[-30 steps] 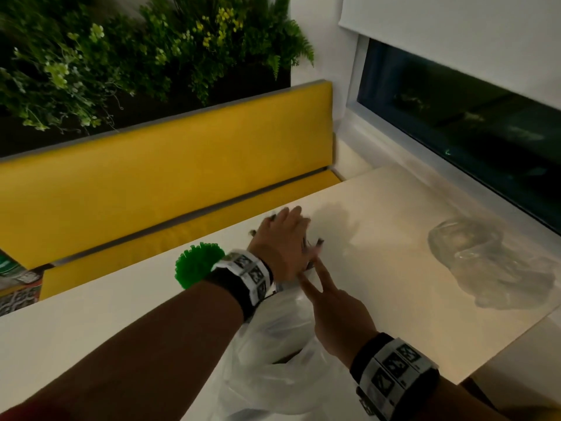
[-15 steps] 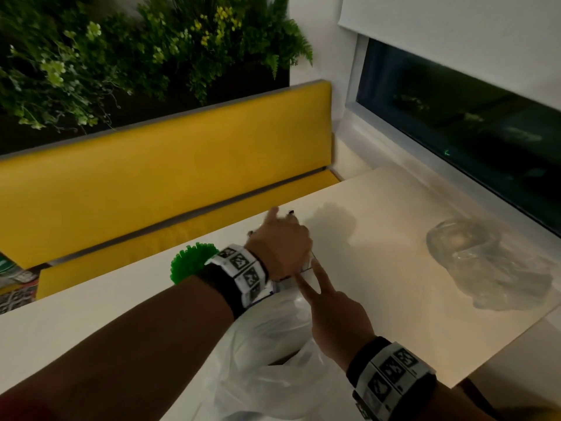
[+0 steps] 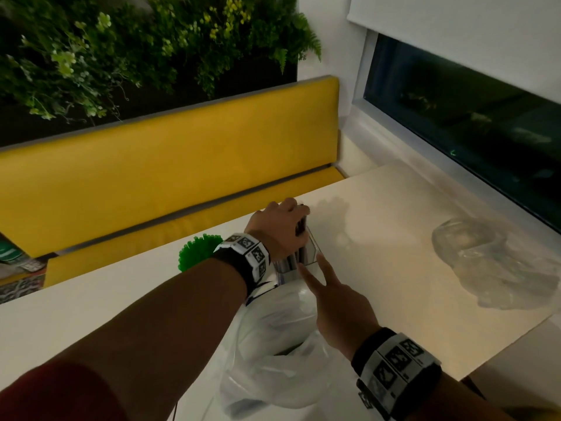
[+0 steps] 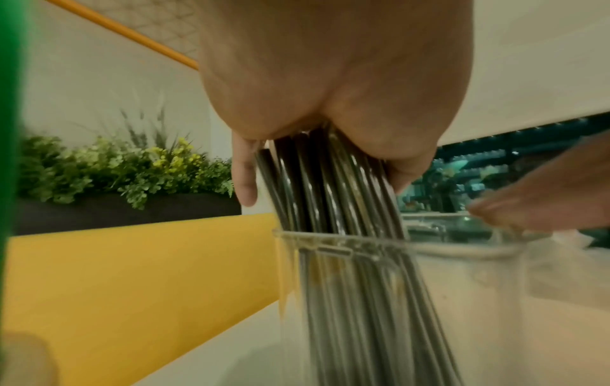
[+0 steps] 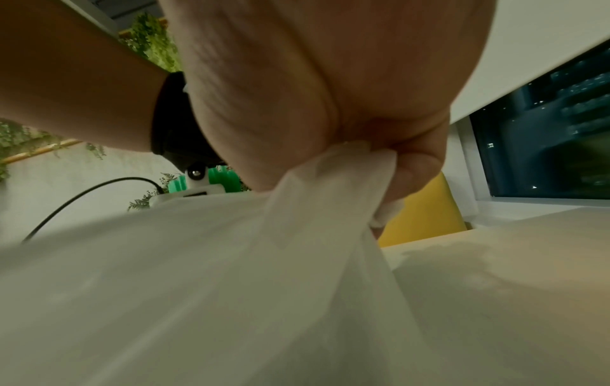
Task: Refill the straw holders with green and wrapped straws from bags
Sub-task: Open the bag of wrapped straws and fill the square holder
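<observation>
My left hand (image 3: 277,230) grips a bundle of dark wrapped straws (image 3: 299,253) that stands in a clear holder (image 3: 314,258) on the table. In the left wrist view the fingers (image 4: 244,180) curl round the wrapped straws (image 4: 330,182) just above the holder's rim (image 4: 462,250). My right hand (image 3: 340,305) is just in front of the holder, two fingers stretched toward its near edge. The right wrist view shows its thumb and curled fingers pinching the white plastic bag (image 5: 231,287). That bag (image 3: 273,354) lies under both wrists. Green straws (image 3: 194,253) stand left of the clear holder.
A crumpled clear plastic bag (image 3: 498,268) lies at the table's right side near the window. A yellow bench (image 3: 151,177) runs along the far edge of the table (image 3: 394,223), with plants above it. The table's near right corner (image 3: 516,335) is close to my right wrist.
My left hand's fingers were spread over the straw tops and have curled round the bundle. My right hand has stayed in place on the bag.
</observation>
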`<state>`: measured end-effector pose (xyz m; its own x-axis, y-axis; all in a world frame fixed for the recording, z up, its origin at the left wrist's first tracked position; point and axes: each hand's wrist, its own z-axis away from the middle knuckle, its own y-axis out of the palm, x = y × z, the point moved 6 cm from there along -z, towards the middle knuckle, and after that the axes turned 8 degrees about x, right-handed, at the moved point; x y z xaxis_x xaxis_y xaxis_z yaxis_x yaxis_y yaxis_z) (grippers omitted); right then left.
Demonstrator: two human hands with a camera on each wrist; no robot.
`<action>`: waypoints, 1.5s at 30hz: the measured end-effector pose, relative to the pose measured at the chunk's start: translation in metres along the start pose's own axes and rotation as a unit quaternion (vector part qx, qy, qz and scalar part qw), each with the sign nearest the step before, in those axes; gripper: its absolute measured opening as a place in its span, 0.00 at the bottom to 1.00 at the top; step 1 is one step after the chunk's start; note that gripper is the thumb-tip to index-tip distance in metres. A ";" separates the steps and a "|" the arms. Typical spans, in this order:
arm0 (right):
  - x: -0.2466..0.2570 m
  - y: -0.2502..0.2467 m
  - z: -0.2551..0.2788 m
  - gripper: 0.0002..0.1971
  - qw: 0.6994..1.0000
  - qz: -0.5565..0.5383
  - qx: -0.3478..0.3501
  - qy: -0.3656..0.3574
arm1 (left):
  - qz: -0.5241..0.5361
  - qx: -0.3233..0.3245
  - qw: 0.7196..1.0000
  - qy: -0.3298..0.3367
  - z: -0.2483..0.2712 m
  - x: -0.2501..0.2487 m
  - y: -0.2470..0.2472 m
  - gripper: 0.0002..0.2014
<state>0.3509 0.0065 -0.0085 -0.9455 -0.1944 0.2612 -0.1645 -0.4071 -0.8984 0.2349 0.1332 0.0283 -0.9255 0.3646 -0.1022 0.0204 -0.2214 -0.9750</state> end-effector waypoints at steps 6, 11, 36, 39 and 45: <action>-0.005 0.002 0.000 0.48 0.999 -0.044 0.009 -0.016 | 0.029 0.013 0.997 -0.067 0.012 -0.002 -0.010 0.34; -0.018 0.012 0.017 0.47 0.991 -0.131 -0.016 -0.030 | 0.141 -0.266 0.945 0.126 0.105 -0.043 -0.067 0.18; -0.029 0.035 0.073 0.27 0.960 -0.264 -0.048 -0.084 | 0.372 0.202 0.906 0.000 0.184 -0.055 0.152 0.13; -0.035 0.035 0.073 0.24 0.954 -0.278 -0.073 -0.084 | 0.399 0.195 0.896 0.016 0.185 -0.052 0.130 0.19; -0.038 0.032 0.065 0.26 0.954 -0.291 -0.069 -0.031 | 0.507 0.128 0.847 0.100 0.190 -0.069 0.042 0.10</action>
<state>0.3995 -0.0570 -0.0242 -0.6650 -0.0253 0.7464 -0.6959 -0.3417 -0.6316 0.2276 -0.0729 0.0315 -0.3986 0.0107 -0.9171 0.6595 -0.6916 -0.2947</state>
